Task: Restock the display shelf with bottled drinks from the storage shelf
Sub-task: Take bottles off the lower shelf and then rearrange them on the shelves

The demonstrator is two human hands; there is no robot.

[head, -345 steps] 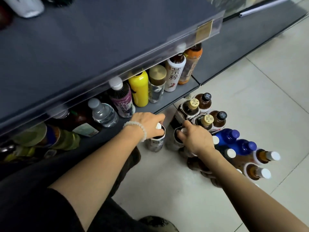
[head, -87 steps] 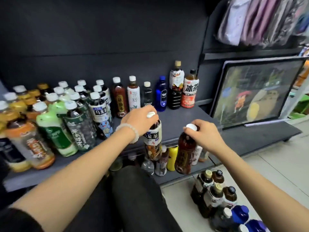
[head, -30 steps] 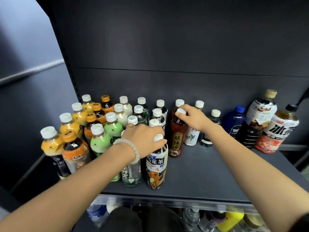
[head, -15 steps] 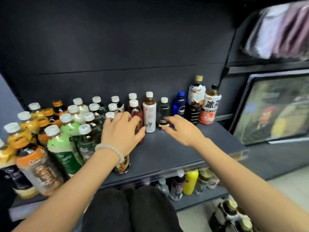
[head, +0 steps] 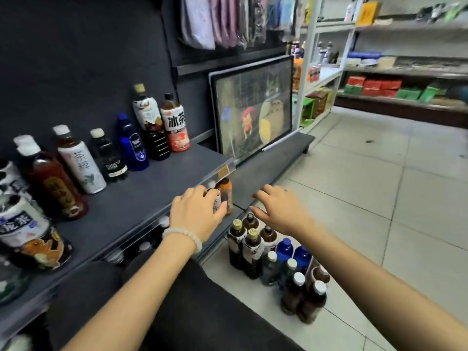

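Both hands hang empty at mid-frame: the left hand point(head: 196, 215) has loose, released fingers before the shelf edge, and the right hand point(head: 279, 210) is spread above the floor bottles point(head: 272, 262) at lower centre. The display shelf point(head: 131, 196) on the left carries upright drinks.
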